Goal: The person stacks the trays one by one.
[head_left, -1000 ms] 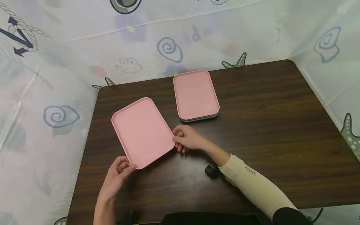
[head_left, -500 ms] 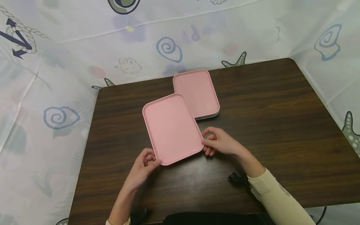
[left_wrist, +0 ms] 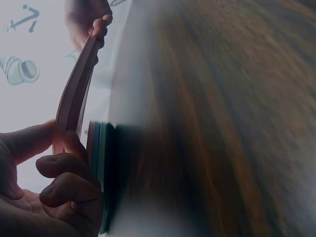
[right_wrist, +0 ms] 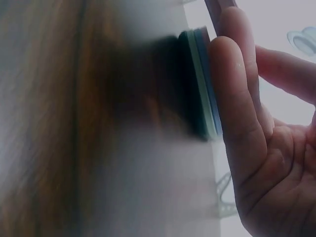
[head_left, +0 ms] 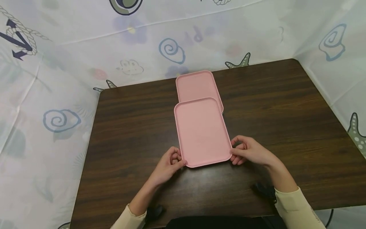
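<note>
In the head view a pink rectangular tray (head_left: 203, 133) is held level off the table by its two near corners. My left hand (head_left: 168, 165) pinches the near left corner, thumb on top. At the near right corner my right hand (head_left: 248, 151) pinches the rim with thumb and fingers. Behind lies a stack of trays with a pink tray (head_left: 195, 87) on top; the held tray covers its near part. From the left wrist, the held tray (left_wrist: 76, 94) shows edge-on above the stack's bluish and green layers (left_wrist: 101, 153). The right wrist view shows those stacked trays (right_wrist: 197, 84) too.
The dark wood-grain table (head_left: 128, 127) reaches out to both sides of the trays. A white printed curtain (head_left: 85, 38) hangs along its back and sides. Dark straps (head_left: 154, 211) show beneath the forearms.
Both hands have carried the pink tray from the left to the right and turned it straighter, so it now overlaps the stack in the head view. The stack has stayed put.
</note>
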`<move>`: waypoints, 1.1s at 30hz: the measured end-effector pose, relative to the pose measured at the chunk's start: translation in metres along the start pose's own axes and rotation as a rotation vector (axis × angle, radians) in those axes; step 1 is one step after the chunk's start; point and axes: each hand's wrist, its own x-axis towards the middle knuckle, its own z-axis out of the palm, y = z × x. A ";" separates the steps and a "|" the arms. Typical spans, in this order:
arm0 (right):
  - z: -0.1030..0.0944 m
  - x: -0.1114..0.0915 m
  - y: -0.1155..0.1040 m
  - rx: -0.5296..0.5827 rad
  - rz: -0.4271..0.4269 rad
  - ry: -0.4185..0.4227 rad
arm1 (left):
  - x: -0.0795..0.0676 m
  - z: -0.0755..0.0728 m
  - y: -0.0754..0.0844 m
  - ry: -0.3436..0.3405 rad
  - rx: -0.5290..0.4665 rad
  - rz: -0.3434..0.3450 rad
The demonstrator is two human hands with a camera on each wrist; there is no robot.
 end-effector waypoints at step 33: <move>-0.014 0.013 0.004 0.003 -0.046 0.151 | 0.035 0.009 -0.001 0.181 0.025 -0.022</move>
